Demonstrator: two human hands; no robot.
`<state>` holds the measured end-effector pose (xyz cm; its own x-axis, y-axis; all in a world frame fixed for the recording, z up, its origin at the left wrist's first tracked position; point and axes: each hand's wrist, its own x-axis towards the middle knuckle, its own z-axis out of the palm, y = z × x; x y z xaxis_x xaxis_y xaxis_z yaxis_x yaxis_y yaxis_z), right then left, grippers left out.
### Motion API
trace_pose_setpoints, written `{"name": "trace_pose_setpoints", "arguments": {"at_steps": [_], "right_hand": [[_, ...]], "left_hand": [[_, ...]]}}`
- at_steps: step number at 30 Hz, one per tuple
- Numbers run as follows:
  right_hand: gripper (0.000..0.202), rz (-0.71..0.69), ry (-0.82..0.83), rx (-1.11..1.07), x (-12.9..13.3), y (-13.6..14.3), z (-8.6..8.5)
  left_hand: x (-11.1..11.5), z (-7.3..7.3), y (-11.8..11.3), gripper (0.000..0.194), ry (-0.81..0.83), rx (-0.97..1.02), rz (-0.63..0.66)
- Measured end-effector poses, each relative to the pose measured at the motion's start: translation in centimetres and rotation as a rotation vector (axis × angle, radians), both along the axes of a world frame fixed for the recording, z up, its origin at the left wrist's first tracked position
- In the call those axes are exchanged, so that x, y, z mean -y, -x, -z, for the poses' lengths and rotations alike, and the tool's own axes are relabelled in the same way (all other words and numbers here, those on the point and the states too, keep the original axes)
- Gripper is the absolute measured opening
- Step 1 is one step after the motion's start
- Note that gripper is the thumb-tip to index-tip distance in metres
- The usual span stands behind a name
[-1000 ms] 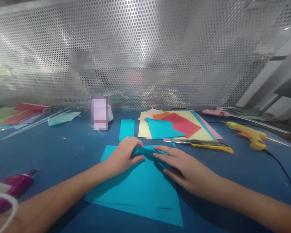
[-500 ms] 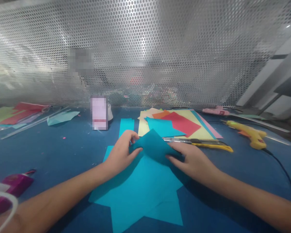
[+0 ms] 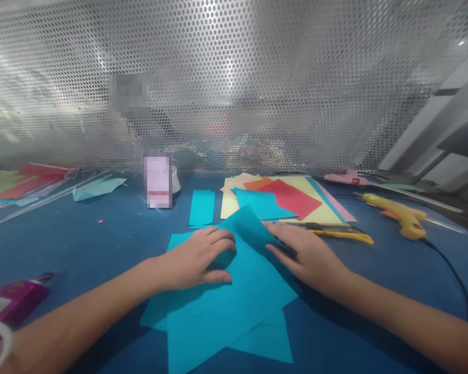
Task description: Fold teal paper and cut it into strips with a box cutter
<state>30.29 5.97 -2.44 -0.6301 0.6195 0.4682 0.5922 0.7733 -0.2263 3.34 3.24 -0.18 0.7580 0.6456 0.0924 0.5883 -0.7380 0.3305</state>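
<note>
Left hand (image 3: 208, 257) shifted across edge of blue sheet (image 3: 226, 306).

Light moderate, indoor, uneven. Strongest glare at 12 o'clock: white streak on the perforated metal panel (image 3: 230, 62); weaker reflections at 10, small bright spot at 2. Soft shadow under left hand (image 3: 198, 259) on blue paper (image 3: 226, 306); darker shadow beside right hand (image 3: 308, 254) on the counter (image 3: 113, 249), 4 to 5 o'clock. Detail behind panel out of focus. Pixelated patches at 9 and 10. Wide-angle stretch toward edges; right forearm (image 3: 405, 322) elongated.
</note>
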Motion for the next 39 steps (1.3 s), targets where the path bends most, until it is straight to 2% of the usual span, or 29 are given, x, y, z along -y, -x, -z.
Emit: {"name": "trace_pose_setpoints", "arguments": {"at_steps": [6,8,10,12,14,16,19,22,27,32,35,39], "right_hand": [[0.045,-0.151,-0.021,0.078,0.2,0.3,0.5],[0.048,-0.254,-0.002,0.156,0.5,0.5,0.5],[0.051,-0.342,0.015,0.243,0.6,0.6,0.5],[0.051,-0.390,0.012,0.298,0.8,0.6,0.4],[0.050,-0.421,0.005,0.328,0.9,0.6,0.3],[0.049,-0.453,-0.001,0.354,1.0,0.7,0.2],[0.053,-0.497,0.017,0.391,1.3,0.9,0.0],[0.056,-0.527,0.049,0.405,1.5,1.0,0.0],[0.056,-0.568,0.115,0.431,1.5,0.9,-0.4],[0.061,-0.589,0.151,0.459,1.5,0.9,-1.1],[0.063,-0.593,0.171,0.476,1.7,1.0,-1.5],[0.063,-0.591,0.172,0.492,1.8,1.1,-1.7]], "left_hand": [[-0.7,-0.1,0.6,0.045,0.075,0.028,0.066],[-0.7,0.2,0.8,0.049,0.101,0.053,0.000],[-0.6,0.3,1.0,0.059,0.130,0.081,-0.118],[-0.5,0.3,1.1,0.067,0.167,0.094,-0.214],[-0.4,0.0,1.4,0.064,0.214,0.079,-0.247],[-0.5,-0.5,1.7,0.061,0.271,0.044,-0.222],[-0.5,-1.1,1.9,0.070,0.348,-0.004,-0.170],[-0.2,-1.6,1.8,0.074,0.346,-0.063,-0.205],[0.4,-2.1,1.4,0.064,0.303,-0.077,-0.186],[0.1,-2.1,1.6,0.049,0.448,-0.089,-0.077],[-0.3,-1.8,1.6,0.047,0.408,-0.098,-0.041],[-0.1,-1.5,1.2,0.053,0.332,-0.117,-0.064]]}}
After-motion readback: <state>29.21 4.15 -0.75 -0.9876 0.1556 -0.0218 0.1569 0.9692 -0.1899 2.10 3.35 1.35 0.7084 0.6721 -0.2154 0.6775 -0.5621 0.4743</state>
